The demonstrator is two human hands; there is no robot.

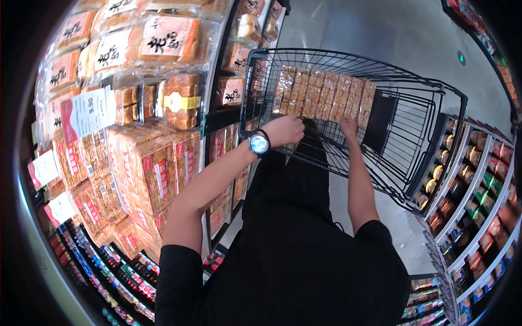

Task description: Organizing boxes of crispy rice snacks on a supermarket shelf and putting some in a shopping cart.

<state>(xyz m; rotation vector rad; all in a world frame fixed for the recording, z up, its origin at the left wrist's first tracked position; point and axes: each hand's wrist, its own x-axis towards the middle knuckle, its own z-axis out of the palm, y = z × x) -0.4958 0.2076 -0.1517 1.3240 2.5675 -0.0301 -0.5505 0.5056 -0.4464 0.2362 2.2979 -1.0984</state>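
Observation:
A large clear-wrapped pack of golden-brown snack cakes (325, 92) is at the left part of the black wire shopping cart (402, 136). It looks like rows of small crisp blocks under shiny film. My left hand (287, 131), with a watch and a dark band at its wrist, is closed at the pack's near left edge. Farther right, my right hand (348, 127) is closed against the same near edge. The fingertips of both hands are partly hidden, and whether the pack rests on the cart's bottom I cannot tell.
To my left stands a shelf of bagged bread (168, 41), with stacked snack packs (157, 168) below and white-and-red price cards (89, 114) sticking out. Racks of cup-shaped packages (478, 195) line the right side, close to the cart. Grey floor (348, 27) stretches ahead.

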